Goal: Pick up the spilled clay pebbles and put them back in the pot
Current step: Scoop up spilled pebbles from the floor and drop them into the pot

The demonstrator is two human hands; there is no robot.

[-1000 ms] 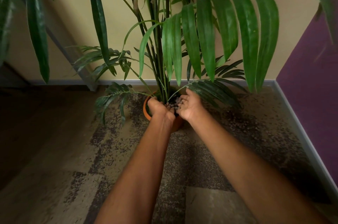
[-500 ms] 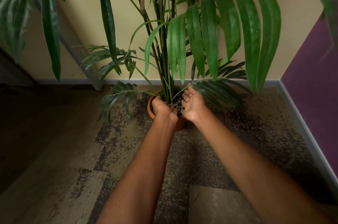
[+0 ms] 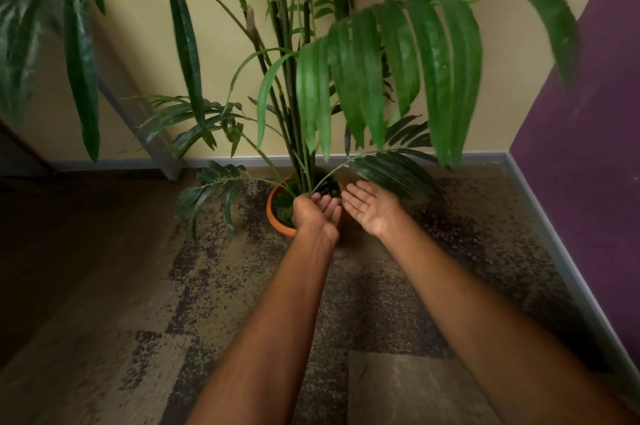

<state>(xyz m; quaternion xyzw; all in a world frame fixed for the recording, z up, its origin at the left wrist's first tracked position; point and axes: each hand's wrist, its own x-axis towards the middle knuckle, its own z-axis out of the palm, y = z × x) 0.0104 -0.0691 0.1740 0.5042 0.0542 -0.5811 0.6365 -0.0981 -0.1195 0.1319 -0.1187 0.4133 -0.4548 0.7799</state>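
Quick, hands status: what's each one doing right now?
Left hand: open, cupped palm-up over the pot, nothing visibly held.
Right hand: open, palm up, empty.

Left hand and right hand palm-up over orange pot, fingers relaxed. Clay pebbles scattered on carpet right of pot.

no writing, label, brand or number can be read anywhere here. the orange pot shows no legible mark.
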